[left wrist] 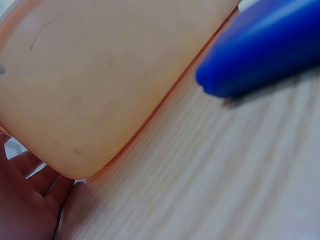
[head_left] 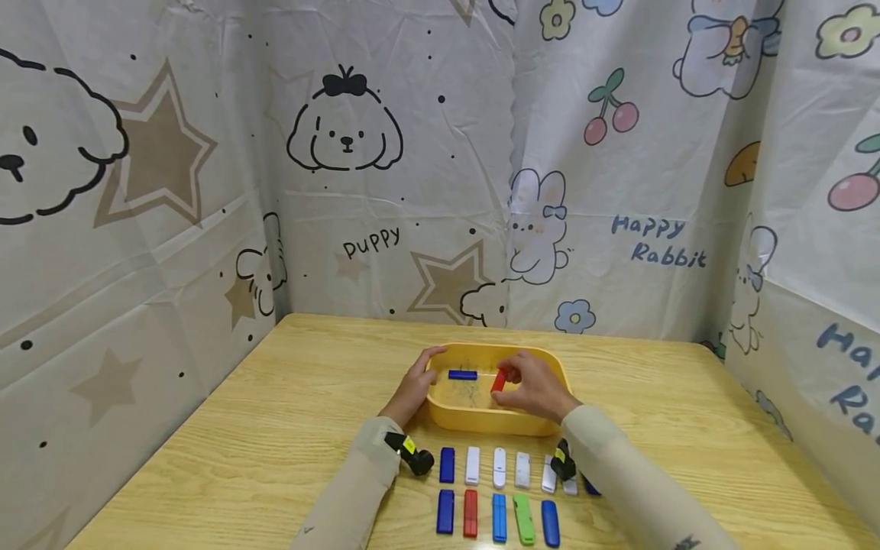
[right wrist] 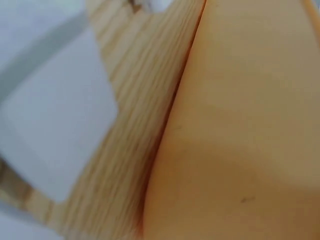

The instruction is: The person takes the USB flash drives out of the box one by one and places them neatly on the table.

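Note:
A yellow plastic bin stands on the wooden table. My left hand holds its left end, with the thumb over the rim; the left wrist view shows that hand's fingers against the outer wall. Over the right half of the bin, my right hand pinches a red USB stick between thumb and fingers. A dark blue USB stick lies inside the bin, left of the red one. In the right wrist view only the bin wall and nearby items appear, not the hand.
Two rows of USB sticks lie before the bin: white ones with dark blue at the ends, and nearer a red, a green and several blue ones. My right forearm partly covers the back row. Printed curtains enclose the table.

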Available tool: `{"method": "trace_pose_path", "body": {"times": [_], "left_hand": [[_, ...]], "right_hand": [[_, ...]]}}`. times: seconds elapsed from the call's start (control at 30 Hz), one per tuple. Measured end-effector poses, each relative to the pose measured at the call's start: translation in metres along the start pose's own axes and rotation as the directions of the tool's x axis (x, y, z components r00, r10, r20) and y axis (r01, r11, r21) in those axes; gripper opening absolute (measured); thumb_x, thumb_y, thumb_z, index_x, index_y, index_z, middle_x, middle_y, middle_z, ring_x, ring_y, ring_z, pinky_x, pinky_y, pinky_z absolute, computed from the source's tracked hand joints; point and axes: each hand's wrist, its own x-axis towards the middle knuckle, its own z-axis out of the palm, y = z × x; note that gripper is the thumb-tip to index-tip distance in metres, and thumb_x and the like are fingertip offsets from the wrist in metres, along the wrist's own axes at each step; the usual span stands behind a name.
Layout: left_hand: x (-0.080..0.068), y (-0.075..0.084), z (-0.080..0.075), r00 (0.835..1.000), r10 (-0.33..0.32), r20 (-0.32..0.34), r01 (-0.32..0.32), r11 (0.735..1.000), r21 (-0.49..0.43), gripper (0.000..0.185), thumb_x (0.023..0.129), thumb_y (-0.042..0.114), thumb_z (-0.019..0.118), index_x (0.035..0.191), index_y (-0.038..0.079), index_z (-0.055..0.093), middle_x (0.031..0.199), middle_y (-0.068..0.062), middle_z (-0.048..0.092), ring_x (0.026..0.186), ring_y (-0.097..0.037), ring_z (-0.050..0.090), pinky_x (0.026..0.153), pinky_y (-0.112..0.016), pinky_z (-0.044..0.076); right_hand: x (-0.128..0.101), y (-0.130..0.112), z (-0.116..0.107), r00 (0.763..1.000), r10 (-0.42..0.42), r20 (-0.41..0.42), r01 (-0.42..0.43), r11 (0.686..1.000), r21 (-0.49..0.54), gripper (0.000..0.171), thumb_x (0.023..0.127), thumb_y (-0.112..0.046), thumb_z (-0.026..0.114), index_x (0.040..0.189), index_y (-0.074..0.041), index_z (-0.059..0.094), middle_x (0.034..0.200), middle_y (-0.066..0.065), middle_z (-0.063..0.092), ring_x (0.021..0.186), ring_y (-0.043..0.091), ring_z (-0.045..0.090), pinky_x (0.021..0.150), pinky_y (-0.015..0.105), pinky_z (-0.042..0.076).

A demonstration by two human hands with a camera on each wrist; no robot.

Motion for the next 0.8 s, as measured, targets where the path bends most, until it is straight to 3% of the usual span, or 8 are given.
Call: {"method": "trace_pose_path", "body": {"times": [0.17,0.33,0.8], "left_hand": [[0.001,-0.004,0.003,1.0,-0.009,-0.017,0.009,1.0,-0.004,0.056,0.086,0.004,0.039,0.14,0.017,0.045,0.152,-0.01,0.034,0.133,-0.03,0.032,0.098,-0.045,0.034],[0.002,-0.003,0.003,1.0,-0.006,-0.02,0.006,1.0,0.005,0.056,0.086,0.005,0.038,0.14,0.016,0.045,0.152,-0.011,0.033,0.137,-0.031,0.029,0.104,-0.051,0.03],[0.002,-0.004,0.001,1.0,-0.016,-0.018,0.016,1.0,0.0,0.055,0.087,0.005,0.039,0.14,0.018,0.046,0.152,-0.009,0.034,0.137,-0.03,0.029,0.104,-0.05,0.029]], "right_hand": [[-0.005,-0.001,-0.005,0.999,-0.044,-0.009,0.044,0.999,0.019,0.045,0.072,-0.022,0.081,0.111,-0.005,0.065,0.096,0.0,0.057,0.089,0.021,0.056,0.083,0.038,0.051],[-0.014,-0.002,-0.018,0.995,-0.1,-0.022,0.1,0.995,0.019,0.044,0.073,-0.022,0.081,0.111,-0.007,0.065,0.097,0.0,0.055,0.091,0.026,0.057,0.084,0.037,0.051],[-0.063,-0.016,-0.051,0.978,-0.206,0.019,0.206,0.978,-0.021,0.043,0.071,-0.02,0.083,0.11,-0.016,0.063,0.098,-0.008,0.055,0.087,0.015,0.054,0.08,0.029,0.051]]}}
